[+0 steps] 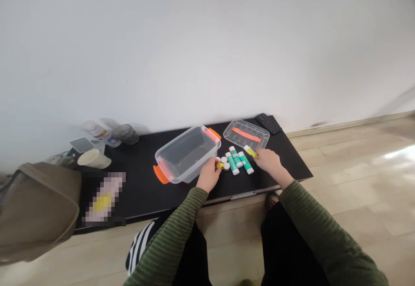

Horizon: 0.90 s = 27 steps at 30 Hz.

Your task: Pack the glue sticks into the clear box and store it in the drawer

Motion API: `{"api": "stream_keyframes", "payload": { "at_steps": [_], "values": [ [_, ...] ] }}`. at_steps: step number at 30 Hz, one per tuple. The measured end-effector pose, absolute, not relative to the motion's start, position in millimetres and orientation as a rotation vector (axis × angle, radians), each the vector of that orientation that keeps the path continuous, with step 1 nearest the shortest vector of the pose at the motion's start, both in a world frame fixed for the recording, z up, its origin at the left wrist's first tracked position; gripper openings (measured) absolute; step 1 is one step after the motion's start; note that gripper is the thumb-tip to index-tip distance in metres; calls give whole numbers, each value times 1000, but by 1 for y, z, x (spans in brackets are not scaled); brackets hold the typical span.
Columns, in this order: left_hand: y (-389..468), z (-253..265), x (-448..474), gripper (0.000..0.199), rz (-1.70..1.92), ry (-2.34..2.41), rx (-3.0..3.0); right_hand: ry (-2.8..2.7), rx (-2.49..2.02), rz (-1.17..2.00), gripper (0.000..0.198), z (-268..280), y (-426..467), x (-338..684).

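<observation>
My right hand [269,162] is closed round a yellow-and-white glue stick [250,152], its white end pointing up and left. The fingers of my left hand [209,174] pinch a small yellow thing [220,165] whose kind I cannot make out. Beside those fingers are several small round white-topped pieces [226,166]. Several green-and-white glue sticks [247,163] lie on the black table between my hands, partly over one another. Just behind my left hand stands a clear plastic box [184,156] with orange handles, without its lid. Its clear lid [231,133] with an orange strip lies behind the glue sticks.
At the left of the black table [145,195] are a paper cup [94,159], a white bottle [100,133], a dark crumpled item [126,134] and a blurred-out patch. A brown bag-like item [39,208] covers the left end. A black dotted item [268,123] lies near the wall.
</observation>
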<state>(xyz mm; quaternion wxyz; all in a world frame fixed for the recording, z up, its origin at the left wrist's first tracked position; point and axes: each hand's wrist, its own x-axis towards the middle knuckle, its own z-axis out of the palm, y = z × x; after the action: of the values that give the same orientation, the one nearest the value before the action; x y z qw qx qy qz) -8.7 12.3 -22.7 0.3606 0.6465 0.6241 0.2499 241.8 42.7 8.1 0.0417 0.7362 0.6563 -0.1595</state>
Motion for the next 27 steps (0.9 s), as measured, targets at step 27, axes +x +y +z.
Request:
{"api": "stream_keyframes", "payload": {
  "at_steps": [27],
  "values": [
    [3,-1,6,39,1155,931,685,2909,2093,-1191,26,31,9,219]
  ]
}}
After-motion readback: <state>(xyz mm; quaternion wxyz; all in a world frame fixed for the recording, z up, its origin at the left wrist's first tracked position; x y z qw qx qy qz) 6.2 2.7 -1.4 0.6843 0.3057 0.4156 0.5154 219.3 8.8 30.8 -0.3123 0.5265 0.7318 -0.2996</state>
